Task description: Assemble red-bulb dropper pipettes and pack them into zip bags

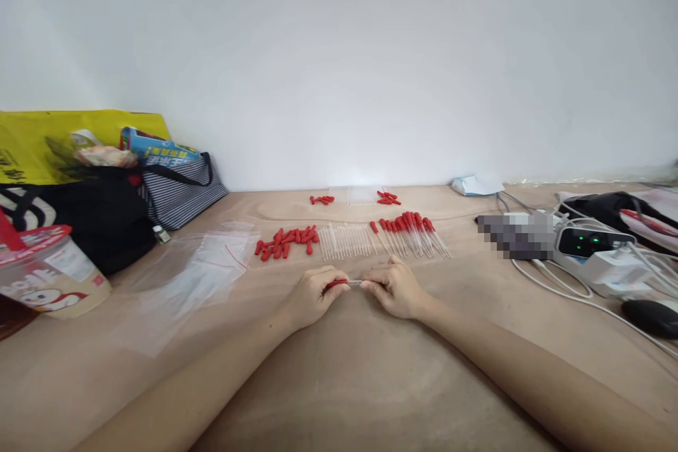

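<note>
My left hand (pixel 316 294) is closed on a red rubber dropper bulb (pixel 335 283). Pinched in my right hand (pixel 395 288) is a clear dropper tube (pixel 355 282), its end meeting the bulb between the two hands. Just beyond lies a row of bare clear tubes (pixel 347 241), side by side. A pile of loose red bulbs (pixel 286 243) sits to their left. On the right, several droppers with red bulbs fitted (pixel 410 232) lie in a fanned row. Farther back are two small groups of red bulbs (pixel 322 200) with more clear tubes (pixel 362 195) between them.
Clear plastic zip bags (pixel 198 275) lie on the left of the table, near a drink cup (pixel 58 275) and a striped bag (pixel 183 187). At right are white cables (pixel 556 289), chargers (pixel 614 272), a lit device (pixel 593 244) and a black mouse (pixel 651 316). A wall stands behind.
</note>
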`<state>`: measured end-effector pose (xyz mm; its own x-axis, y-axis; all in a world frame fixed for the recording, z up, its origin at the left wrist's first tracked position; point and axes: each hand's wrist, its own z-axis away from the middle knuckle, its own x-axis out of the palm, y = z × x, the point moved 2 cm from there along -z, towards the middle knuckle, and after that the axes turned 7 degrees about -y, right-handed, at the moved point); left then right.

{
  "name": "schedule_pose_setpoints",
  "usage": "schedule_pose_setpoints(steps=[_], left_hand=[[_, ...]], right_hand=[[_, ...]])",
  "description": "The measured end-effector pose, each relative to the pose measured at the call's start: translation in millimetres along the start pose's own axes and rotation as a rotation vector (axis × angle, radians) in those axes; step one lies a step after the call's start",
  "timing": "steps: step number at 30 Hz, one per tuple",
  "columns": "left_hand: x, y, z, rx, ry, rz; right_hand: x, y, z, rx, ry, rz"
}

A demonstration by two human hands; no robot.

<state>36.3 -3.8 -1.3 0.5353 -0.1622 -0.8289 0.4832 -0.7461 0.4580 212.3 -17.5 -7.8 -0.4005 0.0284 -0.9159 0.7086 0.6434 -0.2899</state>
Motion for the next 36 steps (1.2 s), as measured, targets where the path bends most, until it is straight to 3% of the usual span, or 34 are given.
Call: schedule_pose_setpoints(steps=[18,31,34,36], left_hand=[[-1.7,1,-2,-0.023,-0.026,0.095],[-4.0,-17,-3,-0.178,0.028,0.123],[-9.1,-21,-1,-0.206,0.073,0.061],[-13.3,-25,0,-0.236,0.132,-0.018]], right_hand=[[2,-9,-9,-0.005,-0.018,-0.147],[-4,5,-4,-0.090,-0.016,0.128],[-4,15,-5,-0.008,0.039,0.090],[-7,29,-6,0.159,0.146,0.063]])
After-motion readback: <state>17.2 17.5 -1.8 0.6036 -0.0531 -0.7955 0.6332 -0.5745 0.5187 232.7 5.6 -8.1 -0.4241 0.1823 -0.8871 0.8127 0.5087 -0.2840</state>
